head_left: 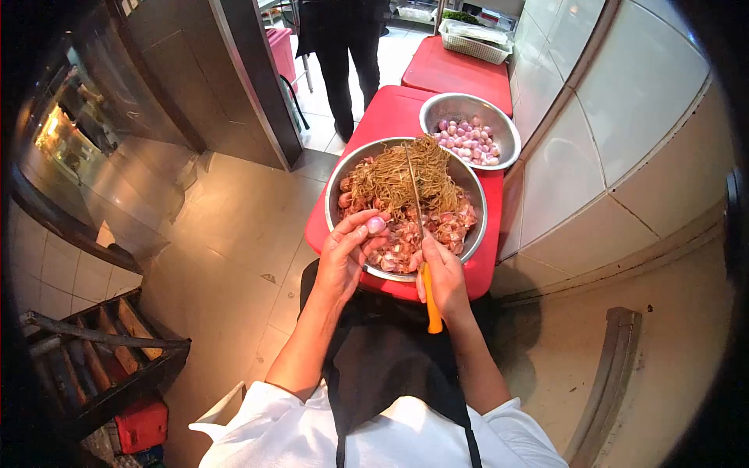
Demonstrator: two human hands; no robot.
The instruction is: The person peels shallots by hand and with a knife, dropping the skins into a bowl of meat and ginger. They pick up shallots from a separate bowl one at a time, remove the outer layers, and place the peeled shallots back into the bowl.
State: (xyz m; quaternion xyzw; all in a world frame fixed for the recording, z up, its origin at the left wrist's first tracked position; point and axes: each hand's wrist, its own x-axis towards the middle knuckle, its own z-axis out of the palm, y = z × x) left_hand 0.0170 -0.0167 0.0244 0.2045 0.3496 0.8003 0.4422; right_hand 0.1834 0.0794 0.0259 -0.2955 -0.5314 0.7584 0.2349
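Observation:
Between the fingertips of my left hand [349,248] is a peeled shallot [376,225], pale purple and shiny. My right hand [441,274] grips a knife by its orange handle [431,300], and the thin blade [413,183] points away from me. Both hands are over the near side of a large metal bowl [481,226]. Inside it lie a tangle of dry brown stalks or roots [390,175], loose papery skins [402,246] and several unpeeled shallots at the left. Behind it, a smaller metal bowl [509,129] holds many peeled shallots [466,140].
The bowls stand on a red table or stool top [382,105]; another red top [437,66] carries a white basket [480,48]. A tiled wall [624,101] rises close on the right. A person in dark trousers [339,70] stands ahead. Dark slatted crates [101,351] sit at lower left.

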